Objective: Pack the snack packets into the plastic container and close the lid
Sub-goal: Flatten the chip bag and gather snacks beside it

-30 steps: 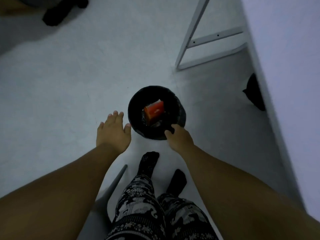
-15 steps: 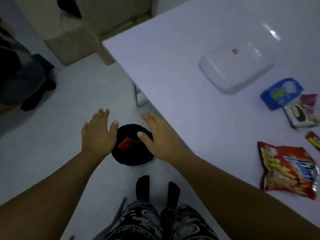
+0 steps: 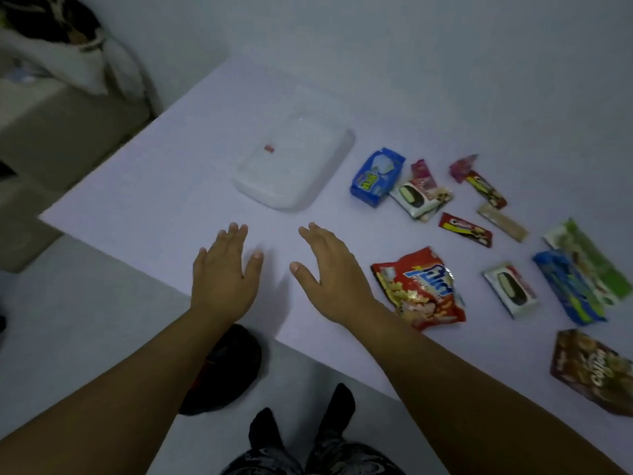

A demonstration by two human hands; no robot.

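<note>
Head view looks down on a white table (image 3: 191, 186) with nothing packed yet, so I judge this to be the very start: the reach toward the container before its lid comes off.

Furthest left, on the floor below the table edge, a black bin (image 3: 229, 368) sits partly behind the left forearm. Next, the left hand (image 3: 224, 272) hovers over the near table edge, palm down, fingers straight and close together with the thumb set apart, holding nothing. Just to its right the right hand (image 3: 330, 279) is held the same way, fingers straight and nearly together, thumb out, empty. Whether either palm touches the table I cannot tell.

Beyond and between the hands lies the plastic container (image 3: 294, 166), white, shallow, with its lid seemingly on and a small red mark on top. It is near the fingertips but apart from them.

Right of it the snack packets spread out: a blue packet (image 3: 376, 176), two white cream-bar packets, thin red sticks, a red chips bag (image 3: 421, 286) just beside the right wrist, then blue and green long packets, and a brown packet (image 3: 596, 368) at the far right.

The next move calls for both hands to go forward to the container, one steadying the base while the other lifts the lid, before any packet is picked up.
</note>
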